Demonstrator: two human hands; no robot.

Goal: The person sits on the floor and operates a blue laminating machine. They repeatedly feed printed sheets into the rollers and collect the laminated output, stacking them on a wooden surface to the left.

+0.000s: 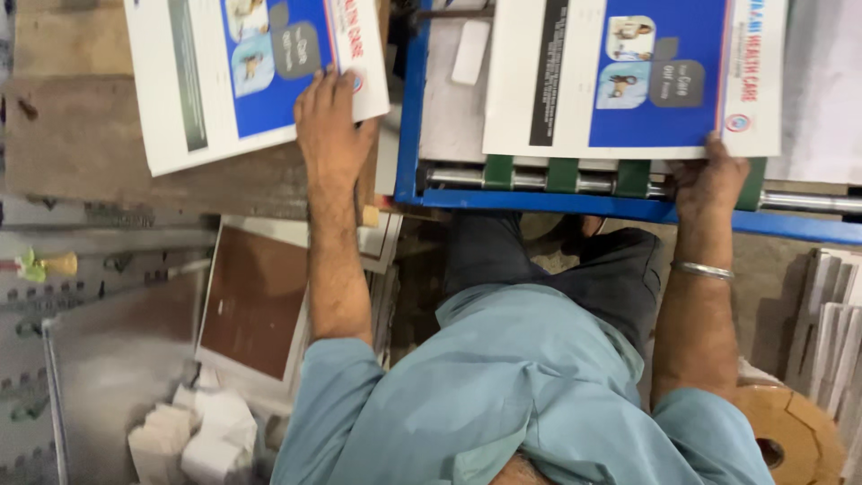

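My left hand lies on the lower right corner of a white and blue printed sheet, fingers curled over its edge. That sheet rests on a wooden table at the upper left. My right hand grips the near edge of a second, matching printed sheet. This one lies on the bed of a blue-framed machine, above green belts and a metal roller. A metal bangle sits on my right wrist.
Below the table lean a brown board in a white frame and crumpled white paper. A brown tape roll and stacked white sheets are at the lower right. My legs fill the space under the machine.
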